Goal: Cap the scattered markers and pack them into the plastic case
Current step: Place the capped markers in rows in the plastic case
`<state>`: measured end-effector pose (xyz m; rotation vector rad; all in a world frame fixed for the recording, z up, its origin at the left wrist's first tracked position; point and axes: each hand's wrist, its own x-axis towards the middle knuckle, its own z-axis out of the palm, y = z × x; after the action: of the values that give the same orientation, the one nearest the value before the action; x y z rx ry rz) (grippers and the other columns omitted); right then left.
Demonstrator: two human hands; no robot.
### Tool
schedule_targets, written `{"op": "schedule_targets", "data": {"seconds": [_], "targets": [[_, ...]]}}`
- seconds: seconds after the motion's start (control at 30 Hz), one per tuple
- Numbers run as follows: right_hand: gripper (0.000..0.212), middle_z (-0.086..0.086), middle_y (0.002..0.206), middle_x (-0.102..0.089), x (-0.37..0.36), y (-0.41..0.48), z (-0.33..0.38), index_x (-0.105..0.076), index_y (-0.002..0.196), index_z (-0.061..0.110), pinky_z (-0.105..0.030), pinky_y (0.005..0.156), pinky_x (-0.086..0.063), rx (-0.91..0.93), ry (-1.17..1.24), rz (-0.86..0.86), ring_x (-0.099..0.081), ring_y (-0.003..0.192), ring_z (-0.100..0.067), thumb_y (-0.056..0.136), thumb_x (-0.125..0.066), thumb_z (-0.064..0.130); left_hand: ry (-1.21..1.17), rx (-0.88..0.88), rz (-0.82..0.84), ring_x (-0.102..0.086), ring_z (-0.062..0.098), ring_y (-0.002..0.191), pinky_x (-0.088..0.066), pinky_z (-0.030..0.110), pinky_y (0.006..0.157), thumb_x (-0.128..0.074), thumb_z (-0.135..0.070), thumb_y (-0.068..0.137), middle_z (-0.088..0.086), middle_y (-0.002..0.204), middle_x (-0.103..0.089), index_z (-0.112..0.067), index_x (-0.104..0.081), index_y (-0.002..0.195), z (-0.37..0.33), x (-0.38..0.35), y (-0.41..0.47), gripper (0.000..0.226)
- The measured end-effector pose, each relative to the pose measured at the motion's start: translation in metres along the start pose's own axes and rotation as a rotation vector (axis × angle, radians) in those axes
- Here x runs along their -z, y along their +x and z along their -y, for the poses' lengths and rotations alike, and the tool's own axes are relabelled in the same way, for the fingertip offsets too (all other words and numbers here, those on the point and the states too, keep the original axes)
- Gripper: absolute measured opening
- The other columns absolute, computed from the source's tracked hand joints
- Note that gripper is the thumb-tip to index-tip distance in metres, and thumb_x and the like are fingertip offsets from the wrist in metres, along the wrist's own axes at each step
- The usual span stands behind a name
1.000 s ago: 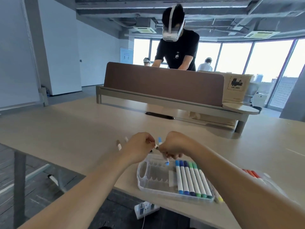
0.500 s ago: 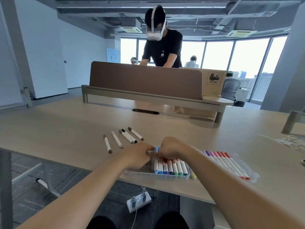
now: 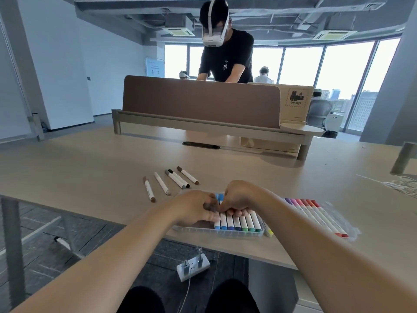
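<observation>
Bench [image 3: 90,172]: pale wood, wide, its near edge passing under your forearms.

Plastic case [image 3: 196,229]: clear, at the near edge. Its right part holds a row of capped markers [image 3: 239,222], blues to greens, lying side by side.

Your left hand [image 3: 194,206] and right hand [image 3: 239,197]: both over the case, fingers curled and meeting at the leftmost blue marker [image 3: 217,223]. Whether they grip it or only press on it cannot be told.

Yellow marker [image 3: 269,232]: on the bench, just beside the case's right wall.

Clear tray [image 3: 347,229]: right of the case, holding purple-to-red markers [image 3: 316,213].

Five loose markers [image 3: 161,183]: brown, grey and black caps, on the bench beyond your left hand.

Room: a brown divider screen [image 3: 200,100] stands across the bench with a person in a headset [image 3: 225,55] behind it. A cardboard box [image 3: 295,102] sits at the screen's right end, tall windows [image 3: 347,68] line the far side, and a power strip [image 3: 193,266] lies on the dark floor.
</observation>
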<state>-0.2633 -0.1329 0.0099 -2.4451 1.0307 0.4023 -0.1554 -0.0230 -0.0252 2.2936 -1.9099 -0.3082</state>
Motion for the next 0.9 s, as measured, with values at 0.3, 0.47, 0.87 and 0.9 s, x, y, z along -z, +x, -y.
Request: {"op": "schedule_targets", "data": {"seconds": [0.3, 0.47, 0.87, 0.9], "targets": [[0.024, -0.007, 0.064, -0.06, 0.004, -0.003, 0.012, -0.069, 0.08, 0.004, -0.022, 0.05, -0.04, 0.064, -0.085, -0.057, -0.048, 0.049, -0.014, 0.093, -0.062, 0.023, -0.204, 0.051, -0.113, -0.059, 0.012, 0.104, -0.046, 0.038, 0.098, -0.056, -0.05, 0.092, -0.009, 0.117, -0.064, -0.026, -0.065, 0.119, 0.005, 0.003, -0.008, 0.037], [0.024, -0.007, 0.069, -0.069, 0.002, 0.019, 0.044, -0.074, 0.087, 0.001, -0.028, 0.061, -0.05, 0.172, -0.055, -0.278, -0.058, 0.055, -0.017, 0.092, -0.066, 0.023, -0.316, 0.18, -0.322, -0.065, 0.013, 0.077, -0.048, 0.026, 0.067, -0.054, -0.027, 0.095, -0.002, 0.105, -0.07, -0.019, -0.071, 0.104, 0.036, 0.018, -0.017, 0.021], [0.03, -0.003, 0.067, -0.055, -0.018, 0.089, 0.169, -0.054, 0.068, 0.011, -0.028, 0.058, -0.04, 0.328, -0.162, -0.376, -0.056, 0.068, -0.024, 0.087, -0.067, 0.029, -0.378, 0.463, -0.598, -0.062, 0.021, 0.094, -0.048, 0.031, 0.081, -0.054, -0.021, 0.094, 0.003, 0.101, -0.068, -0.013, -0.072, 0.097, 0.138, 0.044, -0.047, 0.02], [0.029, -0.002, 0.071, -0.056, -0.021, 0.092, 0.177, -0.054, 0.071, 0.012, -0.028, 0.061, -0.041, 0.314, -0.191, -0.377, -0.056, 0.071, -0.023, 0.087, -0.067, 0.032, -0.382, 0.468, -0.597, -0.062, 0.02, 0.094, -0.048, 0.031, 0.081, -0.054, -0.022, 0.094, 0.001, 0.1, -0.068, -0.015, -0.072, 0.096, 0.143, 0.044, -0.05, 0.019]]}}
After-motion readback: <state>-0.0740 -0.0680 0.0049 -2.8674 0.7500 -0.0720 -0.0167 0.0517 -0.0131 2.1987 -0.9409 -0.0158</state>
